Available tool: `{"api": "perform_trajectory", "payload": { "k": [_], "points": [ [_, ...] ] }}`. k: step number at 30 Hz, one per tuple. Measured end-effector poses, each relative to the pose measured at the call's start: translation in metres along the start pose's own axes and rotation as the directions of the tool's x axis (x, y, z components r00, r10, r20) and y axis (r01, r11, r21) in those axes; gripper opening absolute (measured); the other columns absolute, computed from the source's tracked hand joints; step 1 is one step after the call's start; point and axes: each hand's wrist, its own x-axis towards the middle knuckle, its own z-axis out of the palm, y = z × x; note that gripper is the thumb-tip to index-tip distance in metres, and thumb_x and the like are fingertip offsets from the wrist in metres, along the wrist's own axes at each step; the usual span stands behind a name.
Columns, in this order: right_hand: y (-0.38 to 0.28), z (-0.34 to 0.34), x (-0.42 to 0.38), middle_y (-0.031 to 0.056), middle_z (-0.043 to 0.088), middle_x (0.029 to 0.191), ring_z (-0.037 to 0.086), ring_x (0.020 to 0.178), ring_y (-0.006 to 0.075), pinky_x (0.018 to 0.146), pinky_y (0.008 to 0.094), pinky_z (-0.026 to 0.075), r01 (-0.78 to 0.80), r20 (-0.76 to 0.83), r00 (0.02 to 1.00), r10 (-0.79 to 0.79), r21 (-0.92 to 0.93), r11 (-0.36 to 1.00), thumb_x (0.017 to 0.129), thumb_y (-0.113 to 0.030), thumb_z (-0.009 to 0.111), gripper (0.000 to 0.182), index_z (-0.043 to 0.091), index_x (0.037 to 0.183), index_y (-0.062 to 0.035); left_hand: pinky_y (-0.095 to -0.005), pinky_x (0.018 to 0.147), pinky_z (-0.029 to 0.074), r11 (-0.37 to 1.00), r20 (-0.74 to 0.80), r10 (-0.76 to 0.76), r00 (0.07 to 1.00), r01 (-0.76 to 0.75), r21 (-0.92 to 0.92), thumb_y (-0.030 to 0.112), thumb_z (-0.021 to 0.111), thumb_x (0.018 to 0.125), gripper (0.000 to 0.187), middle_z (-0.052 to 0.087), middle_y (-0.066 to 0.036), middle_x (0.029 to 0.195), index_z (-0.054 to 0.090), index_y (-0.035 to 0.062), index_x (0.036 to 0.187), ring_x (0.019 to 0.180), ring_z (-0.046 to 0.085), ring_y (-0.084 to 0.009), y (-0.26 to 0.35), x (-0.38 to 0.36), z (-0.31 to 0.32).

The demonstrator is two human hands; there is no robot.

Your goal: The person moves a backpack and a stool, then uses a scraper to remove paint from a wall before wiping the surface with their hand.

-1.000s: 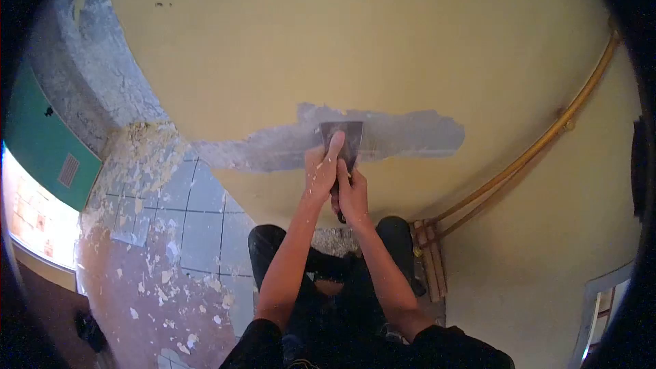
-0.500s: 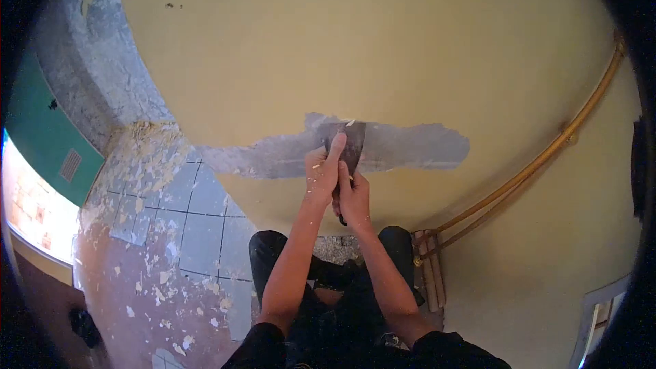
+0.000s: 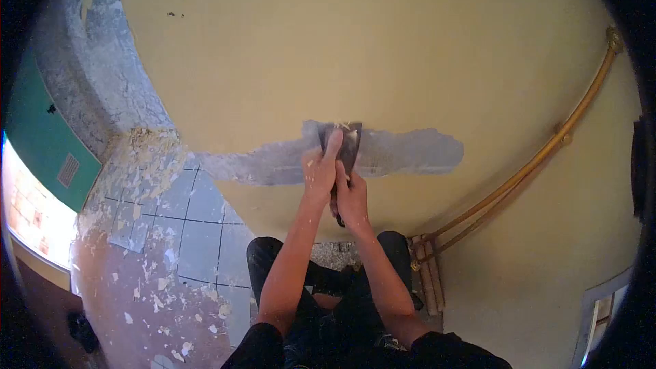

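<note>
Scraper (image 3: 344,138) has edged up; both hands, left (image 3: 318,173) and right (image 3: 352,197), clasp it.

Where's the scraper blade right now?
Head view, centre: the scraper blade lies flat on the yellow wall, at the bare grey strip's top edge, above both hands.

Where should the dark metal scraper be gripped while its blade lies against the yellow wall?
Grip the dark metal scraper by its handle, coming from below. The blade points up onto the bare grey strip. The right hand wraps the handle and the left hand presses a finger on the blade.
</note>
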Motion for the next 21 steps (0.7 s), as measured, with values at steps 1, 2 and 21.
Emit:
{"api": "perform_trajectory", "payload": {
  "k": [1,2,21],
  "points": [
    [-0.003,0.001,-0.002,0.0023,0.047,0.050,0.041,0.034,0.0097,0.032,0.0268,0.031,-0.010,-0.004,1.000,0.010,0.004,1.000,0.096,-0.038,0.047,0.039,0.055,0.083,-0.0016,-0.0269,0.042,0.035,0.997,-0.006,0.055,0.998,-0.054,0.056,0.041,0.065,0.085,0.050,0.048,0.001,0.053,0.052,0.0035,0.055,0.049,0.042,-0.0066,0.006,0.000,-0.002],
    [-0.006,0.002,-0.003,0.0021,0.047,0.050,0.041,0.035,0.0097,0.032,0.0269,0.031,-0.015,-0.004,1.000,0.015,0.029,0.999,0.096,-0.038,0.047,0.039,0.055,0.083,-0.0015,-0.0269,0.042,0.035,0.997,-0.011,0.051,0.999,-0.050,0.062,0.041,0.065,0.085,0.050,0.048,0.001,0.053,0.052,0.0035,0.055,0.049,0.042,-0.0066,0.002,-0.001,-0.005],
    [-0.007,0.006,-0.004,0.0032,0.047,0.048,0.041,0.033,0.0112,0.032,0.0277,0.031,-0.072,-0.005,0.997,0.073,0.046,0.996,0.095,-0.040,0.048,0.045,0.048,0.070,-0.0024,-0.0285,0.041,0.028,0.968,-0.092,0.082,0.992,-0.057,0.245,0.044,0.067,0.083,0.056,0.039,0.004,0.048,0.045,0.0047,0.049,0.046,0.034,-0.0066,-0.003,0.007,-0.010]
  ]
}}
